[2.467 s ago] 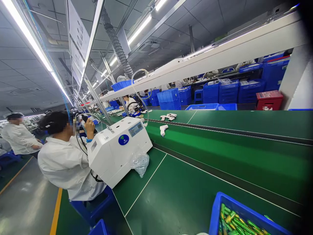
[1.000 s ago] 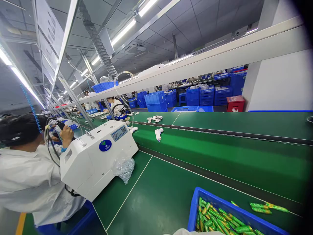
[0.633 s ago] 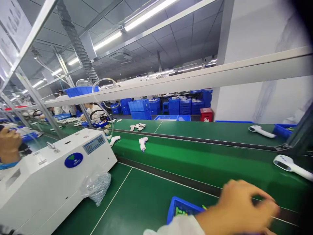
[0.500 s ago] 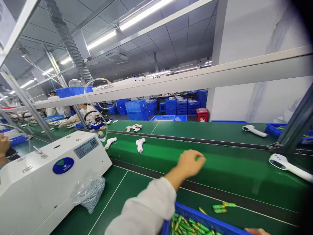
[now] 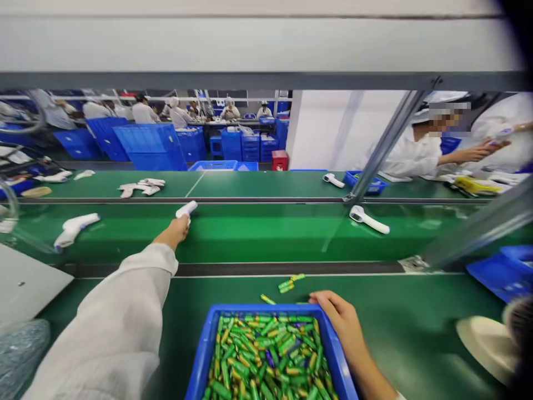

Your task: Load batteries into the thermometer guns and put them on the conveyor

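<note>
Left hand (image 5: 177, 229) closes on a white thermometer (image 5: 186, 209) mid-frame; moving belt could tug it loose. Right hand (image 5: 339, 318) rests open on the battery bin (image 5: 200, 355).

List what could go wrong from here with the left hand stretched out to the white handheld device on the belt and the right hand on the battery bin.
The left hand grips only the near end of the white device at full stretch, so it might slip.

The sleeve hangs beside the blue bin of green batteries and could catch its rim.

The right hand rests on the bin's far corner; loose batteries beyond it could roll.
</note>
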Demonstrator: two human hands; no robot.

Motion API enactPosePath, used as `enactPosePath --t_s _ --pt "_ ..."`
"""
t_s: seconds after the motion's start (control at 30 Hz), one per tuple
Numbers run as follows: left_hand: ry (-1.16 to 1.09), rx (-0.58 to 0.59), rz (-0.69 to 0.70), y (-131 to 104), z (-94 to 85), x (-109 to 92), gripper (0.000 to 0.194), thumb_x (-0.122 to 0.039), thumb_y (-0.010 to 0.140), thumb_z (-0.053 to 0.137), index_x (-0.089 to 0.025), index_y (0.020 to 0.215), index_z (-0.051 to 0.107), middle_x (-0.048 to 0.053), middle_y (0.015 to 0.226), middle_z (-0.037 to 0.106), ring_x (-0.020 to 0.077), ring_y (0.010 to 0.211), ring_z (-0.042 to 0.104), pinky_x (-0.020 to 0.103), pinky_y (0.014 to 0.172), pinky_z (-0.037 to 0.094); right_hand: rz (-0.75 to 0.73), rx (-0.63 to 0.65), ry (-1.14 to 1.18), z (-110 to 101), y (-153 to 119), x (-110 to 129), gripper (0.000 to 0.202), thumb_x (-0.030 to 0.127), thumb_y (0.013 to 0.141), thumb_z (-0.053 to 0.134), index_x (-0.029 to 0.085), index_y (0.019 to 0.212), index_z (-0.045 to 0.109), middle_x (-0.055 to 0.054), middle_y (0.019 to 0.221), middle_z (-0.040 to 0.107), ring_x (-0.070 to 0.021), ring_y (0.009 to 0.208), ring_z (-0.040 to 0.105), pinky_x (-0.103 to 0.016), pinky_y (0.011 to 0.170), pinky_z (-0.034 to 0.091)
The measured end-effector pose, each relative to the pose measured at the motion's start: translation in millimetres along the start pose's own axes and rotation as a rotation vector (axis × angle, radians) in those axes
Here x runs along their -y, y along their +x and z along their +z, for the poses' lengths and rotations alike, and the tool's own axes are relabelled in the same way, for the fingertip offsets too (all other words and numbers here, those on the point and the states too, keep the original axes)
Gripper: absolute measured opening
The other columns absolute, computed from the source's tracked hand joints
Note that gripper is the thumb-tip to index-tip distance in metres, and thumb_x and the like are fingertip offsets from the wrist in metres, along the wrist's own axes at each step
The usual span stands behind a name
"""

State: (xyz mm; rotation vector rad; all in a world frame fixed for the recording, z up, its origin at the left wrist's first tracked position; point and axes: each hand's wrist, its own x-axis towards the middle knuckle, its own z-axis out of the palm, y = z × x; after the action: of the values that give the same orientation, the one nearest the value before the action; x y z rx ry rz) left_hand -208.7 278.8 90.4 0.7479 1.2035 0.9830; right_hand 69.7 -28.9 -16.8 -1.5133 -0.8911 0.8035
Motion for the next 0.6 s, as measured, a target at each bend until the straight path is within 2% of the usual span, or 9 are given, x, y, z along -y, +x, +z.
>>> enactPosePath --t_s 0.07,0.13,0.23,0.3,0.37,0.43,0.47,0.53,0.6 --pt "-0.103 0.048 -0.052 -6 35.2 7 0.024 -0.027 0.095 0.038 -0.018 0.073 0.04 -0.008 0.052 0.031 0.0049 0.037 0.021 0.017 0.038 0.016 -0.007 -0.036 0.042 2 -1 -1 0.043 0.058 0.078 0.065 0.016 0.078 0.074 -0.009 0.076 0.071 -0.0241 0.072 0.065 -0.031 0.067 0.051" --pt "-0.197 0.135 -0.066 -29 73.1 15 0.023 -0.03 0.092 0.036 -0.019 0.072 0.038 -0.006 0.053 0.034 0.0058 0.038 0.025 0.017 0.038 0.018 -0.048 -0.064 0.057 2 -2 -1 0.042 0.056 0.08 0.065 0.015 0.078 0.073 -0.009 0.075 0.071 -0.0232 0.07 0.065 -0.031 0.065 0.051" --pt "-0.395 0.353 -0.044 -89 123.7 35 0.02 -0.034 0.084 0.043 -0.018 0.073 0.043 -0.002 0.06 0.043 0.0067 0.042 0.033 0.019 0.04 0.025 -0.161 -0.15 0.054 -2 -9 14 0.04 0.053 0.083 0.062 0.014 0.08 0.071 -0.008 0.074 0.07 -0.0214 0.068 0.064 -0.03 0.062 0.05" --pt "-0.598 0.612 -0.042 -134 146.5 53 0.015 -0.031 0.077 0.051 -0.017 0.075 0.046 -0.002 0.063 0.045 0.0069 0.044 0.035 0.02 0.04 0.025 -0.285 -0.145 -0.019 -2 -18 33 0.033 0.046 0.088 0.058 0.016 0.079 0.068 -0.006 0.075 0.068 -0.0193 0.069 0.062 -0.029 0.065 0.049" --pt "-0.651 0.783 -0.062 -167 158.2 74 0.017 -0.028 0.071 0.059 -0.017 0.078 0.049 -0.001 0.068 0.049 0.0072 0.047 0.039 0.02 0.041 0.027 -0.463 0.036 -0.248 5 -30 55 0.025 0.034 0.092 0.054 0.018 0.077 0.066 -0.004 0.076 0.066 -0.0177 0.072 0.061 -0.029 0.068 0.047" --pt "-0.563 0.815 -0.078 -181 159.9 94 0.023 -0.027 0.065 0.064 -0.016 0.08 0.052 0.0 0.071 0.052 0.0079 0.05 0.042 0.02 0.041 0.028 -0.619 0.32 -0.634 20 -40 72 0.018 0.021 0.092 0.054 0.019 0.08 0.067 -0.003 0.077 0.066 -0.0177 0.074 0.061 -0.029 0.071 0.046" --pt "-0.498 0.781 -0.074 -181 158.4 103 0.025 -0.027 0.063 0.066 -0.015 0.081 0.053 0.0 0.07 0.052 0.0081 0.051 0.043 0.019 0.042 0.029 -0.669 0.421 -0.838 29 -43 76 0.015 0.017 0.089 0.055 0.019 0.08 0.067 -0.004 0.078 0.066 -0.0185 0.074 0.061 -0.03 0.07 0.046" --pt "-0.39 0.668 -0.055 -171 153.7 118 0.029 -0.024 0.059 0.067 -0.015 0.085 0.056 -0.002 0.063 0.049 0.0075 0.049 0.042 0.018 0.042 0.028 -0.706 0.513 -1.151 46 -46 77 0.011 0.011 0.086 0.057 0.015 0.081 0.066 -0.007 0.082 0.067 -0.0208 0.074 0.062 -0.03 0.066 0.047" --pt "-0.334 0.564 -0.045 -155 150.3 128 0.032 -0.022 0.059 0.066 -0.014 0.089 0.057 -0.005 0.057 0.044 0.006 0.045 0.038 0.017 0.041 0.025 -0.701 0.557 -1.303 57 -45 73 0.009 0.009 0.085 0.057 0.013 0.083 0.065 -0.009 0.085 0.066 -0.0222 0.076 0.062 -0.03 0.063 0.047"
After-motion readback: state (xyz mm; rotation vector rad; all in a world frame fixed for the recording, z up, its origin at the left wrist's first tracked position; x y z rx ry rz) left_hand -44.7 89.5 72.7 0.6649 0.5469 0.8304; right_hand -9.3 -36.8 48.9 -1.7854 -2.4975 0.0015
